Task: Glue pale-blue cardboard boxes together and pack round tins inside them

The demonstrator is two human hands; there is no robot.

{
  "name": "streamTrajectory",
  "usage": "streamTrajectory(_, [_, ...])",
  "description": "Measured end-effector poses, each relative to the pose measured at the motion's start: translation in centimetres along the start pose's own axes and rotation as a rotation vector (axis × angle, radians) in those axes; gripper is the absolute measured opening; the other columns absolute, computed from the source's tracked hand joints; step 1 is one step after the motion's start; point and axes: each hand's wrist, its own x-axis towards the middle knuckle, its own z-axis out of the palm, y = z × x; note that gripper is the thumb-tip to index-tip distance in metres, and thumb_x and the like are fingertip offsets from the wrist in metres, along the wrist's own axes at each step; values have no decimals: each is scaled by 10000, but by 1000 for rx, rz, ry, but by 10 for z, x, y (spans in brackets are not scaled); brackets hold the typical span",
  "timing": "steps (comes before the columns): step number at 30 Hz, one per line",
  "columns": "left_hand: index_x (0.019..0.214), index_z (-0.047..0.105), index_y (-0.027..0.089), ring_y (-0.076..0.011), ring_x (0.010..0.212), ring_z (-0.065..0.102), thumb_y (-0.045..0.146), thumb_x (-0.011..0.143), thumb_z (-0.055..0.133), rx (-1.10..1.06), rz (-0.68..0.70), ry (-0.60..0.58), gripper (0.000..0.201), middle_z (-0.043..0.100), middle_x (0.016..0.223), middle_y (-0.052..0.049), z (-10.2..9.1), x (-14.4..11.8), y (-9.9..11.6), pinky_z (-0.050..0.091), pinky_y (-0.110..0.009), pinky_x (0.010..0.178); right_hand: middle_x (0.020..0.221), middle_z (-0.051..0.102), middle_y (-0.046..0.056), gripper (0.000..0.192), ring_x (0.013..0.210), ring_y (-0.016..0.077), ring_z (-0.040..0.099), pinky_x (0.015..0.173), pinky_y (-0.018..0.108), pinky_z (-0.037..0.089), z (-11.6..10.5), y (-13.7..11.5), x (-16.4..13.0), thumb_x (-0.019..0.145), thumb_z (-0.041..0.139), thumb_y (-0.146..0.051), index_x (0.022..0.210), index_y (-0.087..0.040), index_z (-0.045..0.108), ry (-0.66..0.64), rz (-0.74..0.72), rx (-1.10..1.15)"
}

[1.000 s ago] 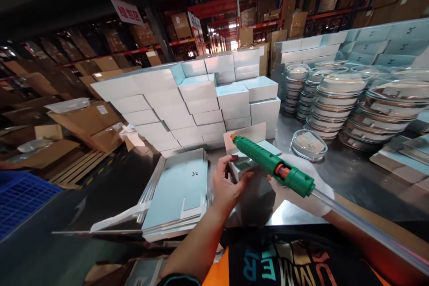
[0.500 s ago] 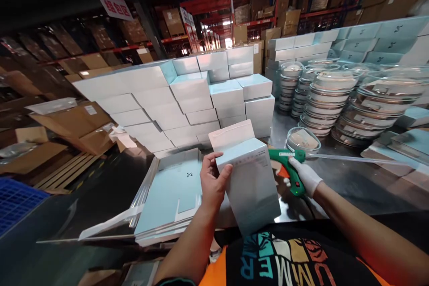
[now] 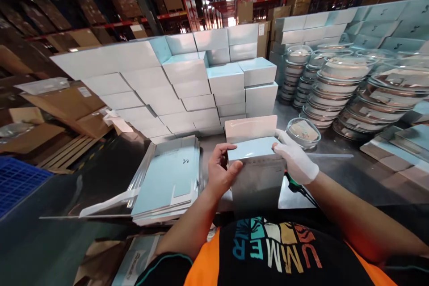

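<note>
A pale blue and white cardboard box (image 3: 256,178) stands before me, its end flap (image 3: 251,127) raised at the far side. My left hand (image 3: 221,167), bare, grips the box's left side with the thumb on the near face. On the opposite side, my right hand (image 3: 296,156) in a white glove holds the box's upper right edge between its fingers. Below that hand, part of the green glue gun (image 3: 293,184) lies on the table, mostly hidden behind the box and hand. A clear glue stick (image 3: 330,155) rests to its right.
Flat blue sheets of cardboard (image 3: 167,178) are piled at the left. Stacked white boxes (image 3: 187,82) form a wall behind. Round clear-lidded containers (image 3: 338,94) rise in stacks at the right, and a single lidded container (image 3: 303,132) sits near my right hand.
My right hand has let go of the glue gun, now down on the table, and taken hold of the box's right side. The box has turned more upright and square to me.
</note>
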Motion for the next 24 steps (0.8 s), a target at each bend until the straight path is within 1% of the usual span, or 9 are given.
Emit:
streamTrajectory(3, [1024,689,228,-218,1050,732,677,797,881,17,98,39,538,724,1166,-80,-1,2,-9,556,-317,879,1340,747,108,642,1287,334,696,1122,502,572,-7,4,0,874,784,-691,1315,-233,695,-26,-109,-90])
streamTrajectory(5, [1073,655,243,-231,1126,739,661,793,898,3,143,80,558,733,1199,-85,-2,4,-14,566,-353,956,1447,708,133,709,1393,364,649,1197,528,524,-17,13,-4,794,883,-691,1313,-242,706,-79,-232,-162])
streamTrajectory(7, [1125,673,257,-223,1109,755,587,840,896,-4,190,39,490,757,1148,-72,-4,6,-18,578,-375,982,1569,641,135,565,1479,361,597,1253,538,473,-26,18,-9,838,902,-583,1277,-267,741,-125,-356,-240])
streamTrajectory(10, [1067,780,263,-250,1153,764,461,925,851,20,292,-116,255,773,1148,-81,-11,10,-20,595,-447,1038,1642,589,110,262,1498,315,597,1234,516,504,-31,18,-16,1009,766,-396,1255,-311,794,-191,-496,-291])
streamTrajectory(12, [1032,808,269,-277,1185,764,448,952,821,44,340,-160,197,777,1151,-86,-17,14,-16,599,-495,1057,1616,619,91,258,1466,292,629,1210,496,534,-33,15,-19,1049,707,-324,1288,-345,801,-213,-551,-299])
streamTrajectory(15, [1032,802,258,-314,1234,749,476,966,792,213,329,-246,228,796,1162,-103,-26,22,6,577,-543,1086,1594,642,75,304,1446,275,641,1231,491,515,-29,13,-20,1073,665,-291,1337,-374,789,-199,-610,-357])
streamTrajectory(19, [1154,798,266,-439,1547,494,497,845,903,705,246,-511,400,722,1471,-140,-22,36,56,338,-672,1285,1709,509,134,508,1542,304,538,1272,544,447,-10,14,-21,1067,669,-405,1565,-315,629,-254,-698,-501])
streamTrajectory(22, [1318,769,299,-417,1343,667,443,791,943,670,153,-737,573,748,1422,-133,-14,47,81,465,-583,1204,1776,405,119,868,1613,306,444,1328,538,367,-9,18,-11,1021,649,-642,1751,-293,333,-357,-583,-459])
streamTrajectory(24, [1340,767,304,-373,1183,731,430,776,950,591,110,-667,606,788,1281,-115,-18,54,84,526,-522,1128,1763,432,104,920,1600,300,467,1338,498,361,-31,27,4,1011,572,-742,1758,-273,311,-272,-428,-418])
